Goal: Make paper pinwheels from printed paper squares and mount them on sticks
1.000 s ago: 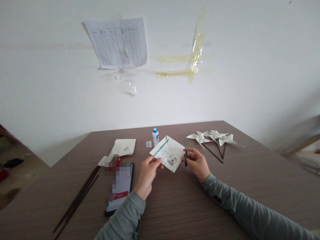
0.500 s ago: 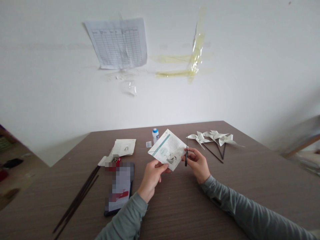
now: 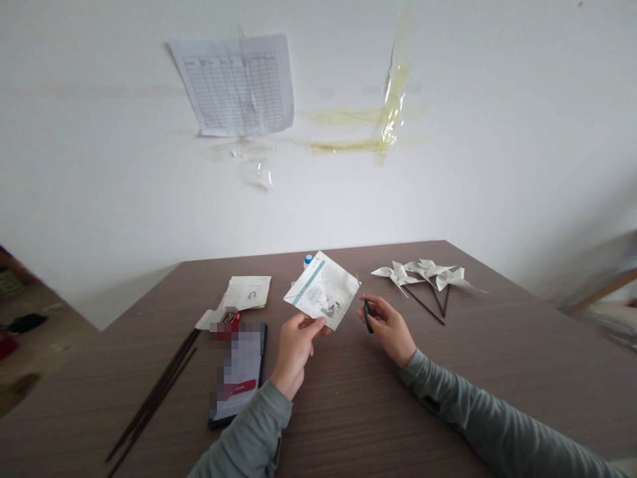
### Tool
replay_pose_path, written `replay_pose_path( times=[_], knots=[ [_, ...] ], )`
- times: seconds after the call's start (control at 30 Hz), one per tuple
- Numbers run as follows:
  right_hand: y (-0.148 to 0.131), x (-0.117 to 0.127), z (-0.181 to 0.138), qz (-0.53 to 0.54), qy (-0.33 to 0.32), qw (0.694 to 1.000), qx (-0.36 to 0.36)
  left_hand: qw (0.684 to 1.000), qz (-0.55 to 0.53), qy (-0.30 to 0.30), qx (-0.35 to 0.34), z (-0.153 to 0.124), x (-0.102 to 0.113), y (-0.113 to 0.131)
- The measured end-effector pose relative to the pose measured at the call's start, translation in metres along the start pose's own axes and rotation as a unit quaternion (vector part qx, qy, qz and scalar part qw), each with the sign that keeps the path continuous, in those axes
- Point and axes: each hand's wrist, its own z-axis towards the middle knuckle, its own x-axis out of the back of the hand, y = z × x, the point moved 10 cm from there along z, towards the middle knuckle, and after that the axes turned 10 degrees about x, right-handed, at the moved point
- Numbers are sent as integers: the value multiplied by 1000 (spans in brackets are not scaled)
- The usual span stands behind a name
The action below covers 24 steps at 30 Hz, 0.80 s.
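Observation:
A square sheet of printed paper (image 3: 326, 289), with a green band and a small picture, is pinched at its lower corner by my left hand (image 3: 297, 348). Its corners point up, down and sideways, and short slits run in from some of them. My right hand (image 3: 391, 328) is closed round the black handles of a pair of scissors (image 3: 367, 316), just right of the sheet. The blades point up near the sheet's right corner and are hard to make out. Behind the sheet, a blue-capped white bottle (image 3: 308, 259) is mostly hidden.
Paper pinwheels (image 3: 428, 269) on dark sticks lie at the back right. To the left are a stack of paper squares (image 3: 249, 293), a small red box (image 3: 230, 323), a phone (image 3: 241, 378) and several long dark sticks (image 3: 154, 398) on the brown table (image 3: 358, 418).
My left hand has drawn the sheet left and slightly up, apart from the scissors' handles, and it now covers most of the bottle. The scissors have tilted a little to the left.

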Motion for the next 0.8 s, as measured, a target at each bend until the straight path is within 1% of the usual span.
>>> replay_pose_path(
  times=[0.1,0.17,0.3,0.47,0.6,0.7,0.8],
  knots=[
    [-3,-2,-3,-66,-29,997,8,999,-23,23,-28,0,9,5],
    [-5,-6,-6,-78,-56,995,9,998,-35,31,-38,1,12,6],
    [-10,-18,-12,-74,-115,991,9,997,-42,40,-53,1,15,9],
    [-12,-30,-20,-63,-191,979,-30,996,-42,49,-61,2,17,14],
    [-23,-35,-24,-67,-232,970,-21,995,-46,60,-60,2,20,17],
    [-33,-42,-28,-54,-268,962,-10,995,-47,65,-55,1,20,18],
    [-41,-48,-32,-37,-291,956,0,995,-49,65,-52,1,19,19]
  ],
)
